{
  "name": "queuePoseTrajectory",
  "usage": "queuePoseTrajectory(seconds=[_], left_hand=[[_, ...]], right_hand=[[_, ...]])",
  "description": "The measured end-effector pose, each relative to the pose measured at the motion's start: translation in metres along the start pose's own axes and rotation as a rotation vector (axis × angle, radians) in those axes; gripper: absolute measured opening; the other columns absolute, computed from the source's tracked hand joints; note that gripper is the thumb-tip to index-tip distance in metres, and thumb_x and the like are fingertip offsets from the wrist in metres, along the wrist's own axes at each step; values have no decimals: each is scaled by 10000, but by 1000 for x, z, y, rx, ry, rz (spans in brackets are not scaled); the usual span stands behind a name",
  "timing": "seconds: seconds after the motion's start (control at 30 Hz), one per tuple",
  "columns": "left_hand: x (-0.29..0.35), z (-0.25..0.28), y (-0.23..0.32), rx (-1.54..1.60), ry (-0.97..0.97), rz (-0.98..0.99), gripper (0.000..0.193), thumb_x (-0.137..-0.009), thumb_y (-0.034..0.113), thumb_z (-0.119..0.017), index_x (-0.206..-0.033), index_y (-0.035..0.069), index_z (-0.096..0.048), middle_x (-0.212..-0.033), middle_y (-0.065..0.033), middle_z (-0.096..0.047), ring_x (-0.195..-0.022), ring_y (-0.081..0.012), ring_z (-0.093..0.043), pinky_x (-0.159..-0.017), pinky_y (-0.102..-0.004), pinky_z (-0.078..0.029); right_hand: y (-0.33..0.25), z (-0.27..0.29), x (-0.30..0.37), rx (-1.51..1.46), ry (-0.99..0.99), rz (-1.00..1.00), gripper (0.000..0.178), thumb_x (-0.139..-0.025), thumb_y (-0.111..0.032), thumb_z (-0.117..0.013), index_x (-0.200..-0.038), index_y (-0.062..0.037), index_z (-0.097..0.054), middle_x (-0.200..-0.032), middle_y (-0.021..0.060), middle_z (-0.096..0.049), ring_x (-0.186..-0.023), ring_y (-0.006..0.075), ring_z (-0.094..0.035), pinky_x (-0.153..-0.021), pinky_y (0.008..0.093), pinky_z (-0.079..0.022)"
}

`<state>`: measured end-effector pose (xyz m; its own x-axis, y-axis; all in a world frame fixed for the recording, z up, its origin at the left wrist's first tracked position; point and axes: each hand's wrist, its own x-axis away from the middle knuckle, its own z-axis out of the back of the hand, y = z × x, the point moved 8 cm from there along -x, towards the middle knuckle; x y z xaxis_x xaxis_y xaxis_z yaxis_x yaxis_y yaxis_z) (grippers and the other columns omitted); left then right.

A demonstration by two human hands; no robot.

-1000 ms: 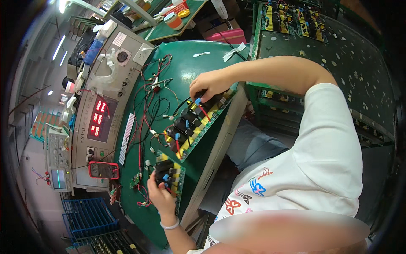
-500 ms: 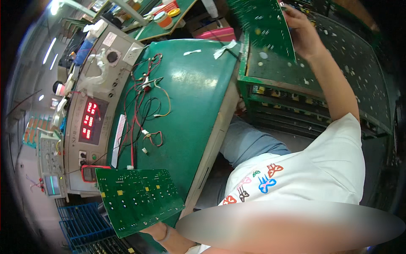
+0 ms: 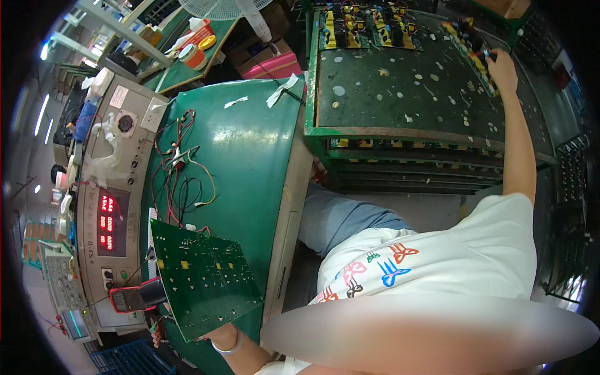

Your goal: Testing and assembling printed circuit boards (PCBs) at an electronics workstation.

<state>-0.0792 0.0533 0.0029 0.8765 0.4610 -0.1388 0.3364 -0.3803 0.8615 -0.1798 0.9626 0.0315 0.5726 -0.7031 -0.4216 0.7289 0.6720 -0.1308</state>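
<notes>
My left hand (image 3: 220, 334) grips a large green circuit board (image 3: 203, 281) by its lower edge, over the near end of the green bench. Its solder side with several yellow patches faces up, and most of the fingers are hidden behind it. Far out to the right, my right hand (image 3: 502, 72) is closed on the edge of a second circuit board (image 3: 470, 57), which carries yellow and black components and stands tilted over the top of a green metal rack (image 3: 400, 100). Whether that board touches the rack top I cannot tell.
Two populated boards (image 3: 397, 28) lie at the rack's far edge. Tangled test leads (image 3: 178, 169) and paper scraps (image 3: 281, 90) lie on the green bench (image 3: 244, 162). Left stands a grey instrument panel (image 3: 115, 206) with red digits, plus a red-edged multimeter (image 3: 128, 299). A white fan (image 3: 209, 6) is behind.
My right hand has moved right and lower over the rack, its board turning from flat green side to edge-on. The left-hand board has tilted and the view has shifted right.
</notes>
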Motion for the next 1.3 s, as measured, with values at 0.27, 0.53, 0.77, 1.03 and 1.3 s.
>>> queuePoseTrajectory(seconds=[0.27, 0.53, 0.77, 1.03, 1.3], left_hand=[[-14, -20, -18, 13, -59, 76, 367, -991, 205, -511, -1311, 26, -504, -1238, -147, -584, -962, -220, -666, -779, -331, -601], [-9, -18, -18, 24, -46, 93, 373, -989, 211, -514, -1313, 27, -503, -1237, -148, -584, -973, -223, -665, -795, -339, -601], [-6, -8, -14, 8, -3, 77, 378, -987, 216, -516, -1315, 27, -502, -1237, -149, -585, -983, -226, -664, -809, -345, -602], [-6, -4, -15, 0, 50, 69, 384, -985, 221, -518, -1316, 28, -501, -1236, -149, -585, -993, -229, -663, -826, -352, -602], [-17, 0, -21, -4, 36, 100, 390, -983, 227, -521, -1318, 29, -499, -1235, -150, -586, -1004, -232, -661, -842, -360, -602]], right_hand=[[-23, -12, 53, 61, -183, -79, 371, -930, -312, -618, -1191, -51, -660, -1240, 173, -633, -1166, 349, -605, -930, 495, -521], [-79, -50, 5, 15, -205, -76, 358, -926, -271, -557, -1155, -40, -705, -1185, 200, -685, -1084, 388, -662, -857, 494, -550], [-114, -85, -38, -64, -190, -58, 363, -928, -255, -526, -1158, -50, -717, -1202, 197, -686, -1078, 379, -671, -847, 496, -551], [-93, -118, -85, -12, -135, -39, 370, -921, -273, -541, -1172, -50, -696, -1199, 199, -682, -1075, 373, -668, -844, 509, -553], [-96, -132, -95, 1, -114, 38, 391, -923, -310, -561, -1179, -42, -684, -1174, 200, -686, -1048, 379, -671, -830, 505, -557]])
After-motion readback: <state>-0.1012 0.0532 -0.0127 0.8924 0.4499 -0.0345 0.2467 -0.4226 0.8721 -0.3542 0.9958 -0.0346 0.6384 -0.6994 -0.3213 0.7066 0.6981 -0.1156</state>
